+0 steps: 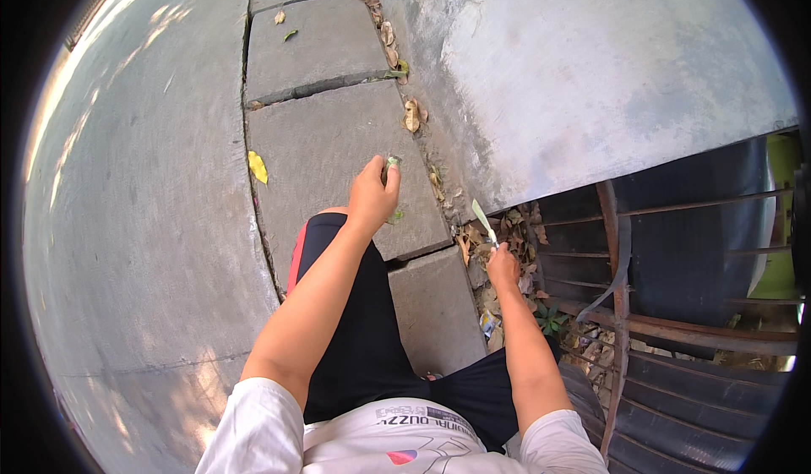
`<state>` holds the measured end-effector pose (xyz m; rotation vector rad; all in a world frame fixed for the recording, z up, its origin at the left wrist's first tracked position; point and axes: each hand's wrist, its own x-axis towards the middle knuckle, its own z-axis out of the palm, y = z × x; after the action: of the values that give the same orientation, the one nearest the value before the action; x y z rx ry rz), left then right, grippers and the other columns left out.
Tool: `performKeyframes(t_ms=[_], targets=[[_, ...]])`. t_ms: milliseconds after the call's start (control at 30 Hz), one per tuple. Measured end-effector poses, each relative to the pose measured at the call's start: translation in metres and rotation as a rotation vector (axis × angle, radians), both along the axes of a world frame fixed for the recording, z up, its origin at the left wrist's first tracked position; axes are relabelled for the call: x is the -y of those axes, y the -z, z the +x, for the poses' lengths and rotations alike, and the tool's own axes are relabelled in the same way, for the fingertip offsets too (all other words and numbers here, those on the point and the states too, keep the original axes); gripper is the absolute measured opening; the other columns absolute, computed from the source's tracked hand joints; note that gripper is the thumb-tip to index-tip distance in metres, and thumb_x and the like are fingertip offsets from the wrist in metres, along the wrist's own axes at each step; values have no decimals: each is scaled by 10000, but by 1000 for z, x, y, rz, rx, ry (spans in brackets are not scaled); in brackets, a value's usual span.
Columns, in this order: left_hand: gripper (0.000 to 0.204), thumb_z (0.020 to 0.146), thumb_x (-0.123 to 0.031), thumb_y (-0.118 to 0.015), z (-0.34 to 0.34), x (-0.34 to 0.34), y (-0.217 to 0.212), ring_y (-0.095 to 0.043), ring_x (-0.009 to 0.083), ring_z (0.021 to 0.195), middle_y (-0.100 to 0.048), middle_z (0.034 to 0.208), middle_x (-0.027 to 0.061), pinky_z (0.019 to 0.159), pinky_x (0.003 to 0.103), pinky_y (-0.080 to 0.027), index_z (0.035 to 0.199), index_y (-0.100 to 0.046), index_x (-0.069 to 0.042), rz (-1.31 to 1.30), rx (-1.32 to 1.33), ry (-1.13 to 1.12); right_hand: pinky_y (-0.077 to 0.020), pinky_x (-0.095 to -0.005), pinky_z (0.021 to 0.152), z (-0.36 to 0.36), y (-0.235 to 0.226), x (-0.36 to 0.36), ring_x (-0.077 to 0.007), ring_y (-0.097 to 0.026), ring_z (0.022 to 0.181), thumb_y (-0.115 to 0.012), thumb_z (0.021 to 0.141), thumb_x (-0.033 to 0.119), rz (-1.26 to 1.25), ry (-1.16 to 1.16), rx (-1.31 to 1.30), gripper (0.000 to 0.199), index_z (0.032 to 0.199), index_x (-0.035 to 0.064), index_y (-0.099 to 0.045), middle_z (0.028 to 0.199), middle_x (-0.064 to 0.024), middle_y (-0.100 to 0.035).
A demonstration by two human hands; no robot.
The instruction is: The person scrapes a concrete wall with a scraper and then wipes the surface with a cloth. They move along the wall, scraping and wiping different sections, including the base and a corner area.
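A pale-bladed tool (pixel 483 219) is held out at the edge of the slabs, its blade pointed up and to the left, near the corner of a sloping concrete surface (pixel 583 77). Its handle end is grasped by the right hand (pixel 504 267), the fingers curled firmly round it. And over to the left hand (pixel 372 197): a small green bit (pixel 392 163) is pinched at the fingertips, carried above the slab. Whether it is a leaf or a sprig cannot be told at this size; how the hidden fingers are bent behind it cannot be told either.

Just below that hand, a green scrap (pixel 395 217) is seen on the concrete slab (pixel 329 140). Beneath the right hand, a narrow gap is filled with dry leaves (pixel 473 254), and a leafy green plant (pixel 551 320) is set beside the forearm. More brown leaves (pixel 411 115) are strung along the foot of the concrete, while a yellow leaf (pixel 258 166) is found by the slab's left edge.

To the right, a rusty metal frame (pixel 621 292) is backed by a dark panel (pixel 693 237). To the left, the grey pavement (pixel 144 220) is streaked with light toward the rim. Nearest the camera, dark trousers (pixel 355 322) and a white printed shirt (pixel 405 440) are shown.
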<state>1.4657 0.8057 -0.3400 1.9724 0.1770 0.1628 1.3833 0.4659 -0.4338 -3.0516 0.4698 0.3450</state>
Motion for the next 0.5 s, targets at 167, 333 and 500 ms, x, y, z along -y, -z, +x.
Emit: performKeyframes(t_ms=[167,333,500], targets=[[244,956,-175,-515,-15,34,13,-653,415,874,-679,929,225,764,476,-504,1148,-606,-54,112,-158,134,-492,-478,599,-11,-18,-30,-371,-645,680,-493,1010,292,330,-102,357,274,1056,22,-502,776,-201,-658],[302,914,-108,-510,-40,80,15,-689,348,863,-706,933,204,781,433,-529,1143,-707,-107,223,-293,496,-460,-378,549,-13,-89,-96,-192,-584,584,-519,1015,309,1089,252,321,306,1067,12,-468,661,-87,-569],[448,915,-365,-510,-52,139,14,-649,295,784,-684,831,200,753,422,-490,893,-703,39,-499,-643,346,-472,-513,635,-20,-97,-95,-452,-629,732,-501,995,266,512,-66,388,296,1138,19,-424,788,-259,-646]])
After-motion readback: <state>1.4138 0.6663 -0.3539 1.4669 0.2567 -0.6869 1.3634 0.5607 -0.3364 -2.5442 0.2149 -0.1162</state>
